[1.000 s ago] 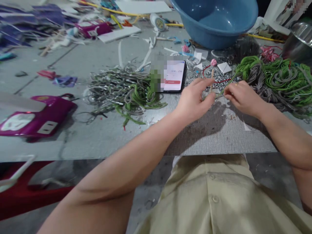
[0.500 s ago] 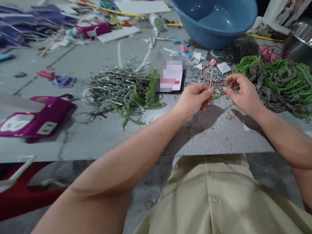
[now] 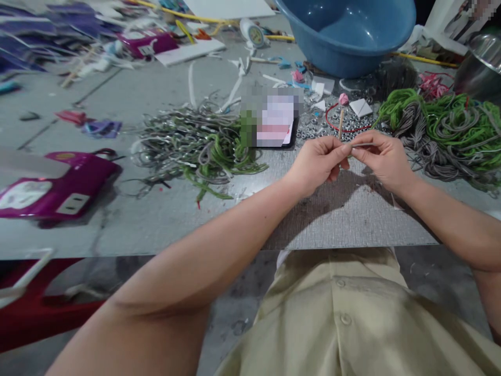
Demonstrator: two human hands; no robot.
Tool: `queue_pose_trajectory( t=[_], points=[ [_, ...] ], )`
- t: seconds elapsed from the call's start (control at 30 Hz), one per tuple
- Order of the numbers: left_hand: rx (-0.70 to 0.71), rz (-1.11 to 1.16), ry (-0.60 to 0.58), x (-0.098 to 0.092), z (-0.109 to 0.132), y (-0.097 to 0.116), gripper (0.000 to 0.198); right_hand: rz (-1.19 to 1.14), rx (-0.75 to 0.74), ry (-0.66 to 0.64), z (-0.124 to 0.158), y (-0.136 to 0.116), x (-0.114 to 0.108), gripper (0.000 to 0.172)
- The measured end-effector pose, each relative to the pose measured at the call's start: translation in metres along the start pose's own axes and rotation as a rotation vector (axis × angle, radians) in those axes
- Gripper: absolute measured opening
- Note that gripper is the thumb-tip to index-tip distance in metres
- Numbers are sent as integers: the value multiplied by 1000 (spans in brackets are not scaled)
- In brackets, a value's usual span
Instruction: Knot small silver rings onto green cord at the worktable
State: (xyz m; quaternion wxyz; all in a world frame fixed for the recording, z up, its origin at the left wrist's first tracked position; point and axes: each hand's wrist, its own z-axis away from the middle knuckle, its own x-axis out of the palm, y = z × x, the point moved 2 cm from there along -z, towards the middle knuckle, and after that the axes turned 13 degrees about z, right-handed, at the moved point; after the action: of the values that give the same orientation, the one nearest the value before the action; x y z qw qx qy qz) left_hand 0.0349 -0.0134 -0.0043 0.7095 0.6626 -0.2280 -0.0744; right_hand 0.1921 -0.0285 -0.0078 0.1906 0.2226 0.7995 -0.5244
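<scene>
Over tabletop (image 3: 219, 224), left hand (image 3: 318, 159) and right hand (image 3: 387, 159) meet, both pinching thin grey cord (image 3: 363, 144). Wooden stick (image 3: 341, 122) just behind.

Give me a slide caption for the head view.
Left hand and right hand pinch gray cord near metal bits.

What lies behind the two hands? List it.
Past the left hand and right hand: small metal pieces and a red cord. A wooden stick shows above the hands; its lower end, and whatever they cover, cannot be seen.
</scene>
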Motion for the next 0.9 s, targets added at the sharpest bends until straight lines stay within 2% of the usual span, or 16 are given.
queue_pose_trajectory(
  t=[0.1, 0.23, 0.47, 0.73, 0.9],
  points=[
    [3, -35, -13, 0, -1, 0, 30, 0, -23, 10, 0, 4, 1, 10],
    [19, -83, -15, -1, -1, 0, 28, -33, 23, -4, -2, 7, 1, 10],
    [172, -214, -48, -9, -3, -1, 21, -100, 52, 30, -8, 12, -8, 30],
    [305, -344, -76, -11, -4, 0, 21, 107, -18, 65, -9, 25, -14, 36],
    [349, -420, -64, -14, -5, -2, 20, 270, -134, 39, -1, 11, -14, 46]
  ],
)
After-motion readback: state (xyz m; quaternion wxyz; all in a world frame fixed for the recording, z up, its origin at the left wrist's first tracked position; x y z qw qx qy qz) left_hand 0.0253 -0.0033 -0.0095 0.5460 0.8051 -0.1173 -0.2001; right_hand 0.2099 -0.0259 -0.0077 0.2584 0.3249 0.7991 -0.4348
